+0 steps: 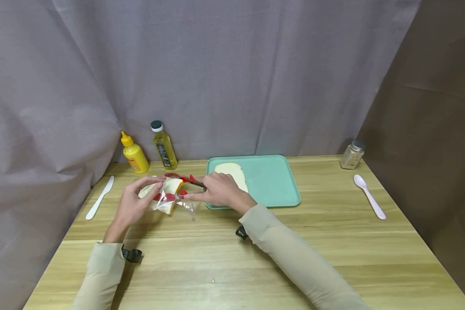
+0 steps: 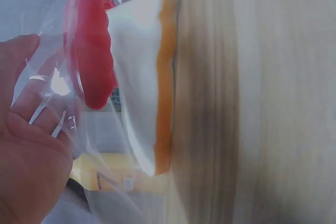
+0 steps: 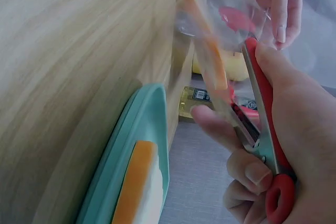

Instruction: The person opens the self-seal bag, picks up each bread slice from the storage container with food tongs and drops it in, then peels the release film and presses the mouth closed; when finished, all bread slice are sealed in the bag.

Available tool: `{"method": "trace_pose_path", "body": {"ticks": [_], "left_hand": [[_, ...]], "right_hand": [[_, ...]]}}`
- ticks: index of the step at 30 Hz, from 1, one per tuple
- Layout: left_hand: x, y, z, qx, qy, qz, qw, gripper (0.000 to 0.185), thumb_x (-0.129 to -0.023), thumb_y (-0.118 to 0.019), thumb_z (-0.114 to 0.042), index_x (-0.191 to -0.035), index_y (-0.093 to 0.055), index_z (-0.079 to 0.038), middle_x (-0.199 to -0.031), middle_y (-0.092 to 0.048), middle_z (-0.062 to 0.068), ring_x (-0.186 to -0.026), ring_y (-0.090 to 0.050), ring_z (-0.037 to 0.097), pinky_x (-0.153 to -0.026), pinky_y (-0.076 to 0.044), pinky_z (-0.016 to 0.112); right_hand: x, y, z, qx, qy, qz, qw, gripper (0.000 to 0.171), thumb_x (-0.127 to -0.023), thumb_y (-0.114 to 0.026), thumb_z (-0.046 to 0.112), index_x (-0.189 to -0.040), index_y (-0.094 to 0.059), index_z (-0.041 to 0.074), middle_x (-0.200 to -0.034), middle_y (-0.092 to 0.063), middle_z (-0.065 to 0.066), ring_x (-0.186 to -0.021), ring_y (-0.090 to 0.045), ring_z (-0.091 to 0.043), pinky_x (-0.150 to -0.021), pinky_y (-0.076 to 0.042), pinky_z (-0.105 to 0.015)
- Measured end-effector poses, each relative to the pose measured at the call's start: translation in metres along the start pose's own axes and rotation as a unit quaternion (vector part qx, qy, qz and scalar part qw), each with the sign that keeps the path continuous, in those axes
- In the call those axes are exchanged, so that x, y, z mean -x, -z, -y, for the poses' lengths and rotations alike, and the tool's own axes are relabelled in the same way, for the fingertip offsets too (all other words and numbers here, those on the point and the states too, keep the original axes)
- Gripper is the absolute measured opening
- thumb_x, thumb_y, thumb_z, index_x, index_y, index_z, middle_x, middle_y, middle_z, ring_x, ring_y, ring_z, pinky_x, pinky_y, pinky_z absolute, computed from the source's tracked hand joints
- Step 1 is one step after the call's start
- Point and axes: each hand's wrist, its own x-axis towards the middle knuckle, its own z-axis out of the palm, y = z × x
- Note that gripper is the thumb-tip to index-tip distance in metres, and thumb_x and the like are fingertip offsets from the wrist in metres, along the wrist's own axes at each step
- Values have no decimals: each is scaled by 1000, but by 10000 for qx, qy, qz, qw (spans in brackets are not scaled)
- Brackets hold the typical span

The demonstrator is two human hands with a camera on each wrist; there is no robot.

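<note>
Cutting stage, I'd guess: left hand (image 1: 133,202) grips the clear bread bag (image 1: 166,196) at 9 o'clock of the teal tray (image 1: 273,181), right hand (image 1: 218,189) clamped on red scissors (image 3: 262,108) at its edge. Next move probably needs a steady snip clear of the bread.

Light wooden table (image 1: 333,258), grey curtain (image 1: 217,64) behind, brown wall panel (image 1: 430,129) at right, soft even light

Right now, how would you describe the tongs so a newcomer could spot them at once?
Start at the teal tray at the back of the wooden table. Just off its left edge, the right hand grips red-handled metal tongs reaching into the clear bread bag. The only metal tool; the knife and spoon are white.
</note>
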Motion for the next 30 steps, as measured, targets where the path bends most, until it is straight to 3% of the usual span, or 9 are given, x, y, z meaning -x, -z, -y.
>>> {"method": "trace_pose_path", "body": {"ticks": [3,7,10,15,17,19,21,26,30], "left_hand": [[1,0,1,-65,131,-9,9999,16,-105,-74,-18,-120,-80,-16,-125,-81,5,-119,-67,-7,-109,-45,10],[0,-2,1,-139,84,113,9998,18,-104,-75,-19,-122,-80,-18,-128,-80,3,-123,-66,-6,-111,-44,11],[0,-3,1,-161,5,159,9997,18,-104,-76,-18,-121,-81,-16,-128,-80,3,-124,-66,-6,-111,-44,10],[0,-5,0,-201,-65,197,9996,17,-103,-76,-14,-119,-82,-12,-126,-81,4,-120,-68,-5,-109,-45,9],[0,-6,0,-188,-64,217,9996,17,-103,-75,-13,-119,-81,-10,-125,-81,5,-120,-69,-2,-109,-45,9],[0,-6,0,-149,-66,231,9996,17,-104,-75,-13,-120,-81,-10,-125,-81,6,-120,-70,1,-110,-45,9],[0,-6,0,-138,-65,212,9997,18,-103,-75,-12,-120,-81,-9,-125,-81,8,-121,-71,4,-110,-45,10],[2,-6,1,-297,0,122,9995,19,-102,-77,-13,-120,-81,-13,-124,-82,9,-120,-70,2,-106,-47,12],[2,-6,1,-444,72,37,9990,19,-102,-77,-15,-120,-82,-17,-123,-82,6,-118,-70,3,-105,-50,17]], "right_hand": [[1,-4,0,27,-2,-128,9999,72,-93,-63,82,-132,-74,23,-59,-33,10,-57,-36,-10,-46,-33,-30],[3,-9,1,-45,-82,-285,9995,81,-91,-65,83,-147,-67,26,-57,-43,9,-56,-44,-11,-46,-39,-30],[6,-14,1,-5,-86,-401,9992,83,-88,-69,82,-149,-65,26,-62,-53,8,-61,-53,-13,-48,-45,-32],[14,-22,1,252,-41,-553,9981,93,-86,-69,84,-158,-57,26,-104,-77,3,-76,-64,-13,-54,-51,-30],[16,-25,1,307,-46,-605,9977,95,-87,-68,84,-162,-52,27,-125,-76,-1,-78,-66,-14,-55,-51,-30],[18,-27,1,336,-51,-671,9972,95,-88,-68,84,-163,-50,28,-133,-73,-2,-76,-66,-15,-54,-51,-29],[19,-30,0,330,-66,-721,9968,94,-89,-67,83,-163,-50,29,-132,-71,-2,-71,-63,-16,-51,-49,-29],[21,-36,-4,21,-164,-656,9977,90,-94,-61,83,-162,-52,25,-103,-65,1,-66,-54,-15,-50,-46,-28],[22,-38,-7,-149,-197,-651,9976,83,-100,-52,80,-160,-54,24,-99,-66,2,-72,-57,-14,-54,-48,-29]]}}
